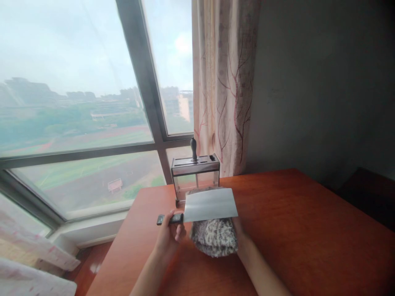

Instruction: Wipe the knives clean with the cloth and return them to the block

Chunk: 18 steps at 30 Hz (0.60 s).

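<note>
Cleaver with broad rectangular silver metal blade and black handle (211, 204): held over the near part of the glossy reddish-brown wooden table (293, 222), blade pointing right. Left hand (169, 233): closed around the handle, thumb on top. Shaggy grey-and-white speckled cloth (214, 238): behind and below the blade, partly covered by it. Right hand (242, 234): at the cloth's right edge; fingers hidden, grip and opening cannot be determined. Clear-sided, dark-framed knife holder (195, 167): upright beyond the cleaver, one black bulbous handle (193, 149) protruding from its top.
</note>
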Available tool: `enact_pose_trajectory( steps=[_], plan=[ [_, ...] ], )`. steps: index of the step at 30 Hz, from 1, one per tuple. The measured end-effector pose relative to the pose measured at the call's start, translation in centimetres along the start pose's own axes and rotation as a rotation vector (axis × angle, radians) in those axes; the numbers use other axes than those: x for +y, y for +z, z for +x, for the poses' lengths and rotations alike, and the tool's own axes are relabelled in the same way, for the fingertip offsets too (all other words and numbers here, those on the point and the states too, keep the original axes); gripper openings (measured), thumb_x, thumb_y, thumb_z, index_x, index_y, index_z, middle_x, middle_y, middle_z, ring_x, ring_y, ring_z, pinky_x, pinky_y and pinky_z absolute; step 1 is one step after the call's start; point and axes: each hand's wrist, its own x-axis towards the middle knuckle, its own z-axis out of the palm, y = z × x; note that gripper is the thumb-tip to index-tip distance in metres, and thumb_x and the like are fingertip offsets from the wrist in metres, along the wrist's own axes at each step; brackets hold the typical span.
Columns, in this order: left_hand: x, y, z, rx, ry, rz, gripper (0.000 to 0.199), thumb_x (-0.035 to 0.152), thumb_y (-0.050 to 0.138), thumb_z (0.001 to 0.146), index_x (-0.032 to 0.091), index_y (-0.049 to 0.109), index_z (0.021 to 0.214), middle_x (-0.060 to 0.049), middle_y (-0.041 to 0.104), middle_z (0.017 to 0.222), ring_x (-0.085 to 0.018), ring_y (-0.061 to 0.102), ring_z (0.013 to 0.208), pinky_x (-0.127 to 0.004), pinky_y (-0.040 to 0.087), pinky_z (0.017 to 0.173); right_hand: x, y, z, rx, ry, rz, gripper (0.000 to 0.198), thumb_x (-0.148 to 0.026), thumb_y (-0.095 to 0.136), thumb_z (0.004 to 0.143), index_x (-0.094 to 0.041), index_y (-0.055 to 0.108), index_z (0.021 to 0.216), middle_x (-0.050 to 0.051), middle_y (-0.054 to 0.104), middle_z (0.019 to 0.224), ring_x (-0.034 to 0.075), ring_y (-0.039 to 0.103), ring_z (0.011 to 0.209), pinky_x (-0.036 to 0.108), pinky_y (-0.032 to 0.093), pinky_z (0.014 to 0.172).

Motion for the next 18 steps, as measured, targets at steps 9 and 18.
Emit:
enact_pose_trajectory(
  steps=[9, 18],
  plan=[
    [0.3, 0.0, 0.0, 0.016, -0.030, -0.065, 0.035, 0.035, 0.048, 0.086, 0.017, 0.053, 0.057, 0.004, 0.044, 0.032, -0.006, 0.031, 0.025, -0.018, 0.025, 0.035, -2.6, 0.5, 1.5, -0.055, 0.091, 0.372, 0.029, -0.041, 0.061, 0.075, -0.017, 0.073, 0.087, 0.007, 0.076, 0.082, 0.029, 0.071, 0.084, 0.042, 0.056, 0.079],
    [0.3, 0.0, 0.0, -0.015, -0.032, -0.066, 0.032, 0.036, 0.049, 0.086, 0.017, 0.056, 0.061, 0.004, 0.046, 0.034, -0.006, 0.032, 0.025, -0.018, 0.025, 0.035, -3.0, 0.4, 1.3, -0.057, 0.147, 0.419, 0.034, -0.043, 0.056, 0.077, -0.017, 0.072, 0.092, 0.008, 0.076, 0.089, 0.028, 0.071, 0.084, 0.041, 0.056, 0.076]
  ],
)
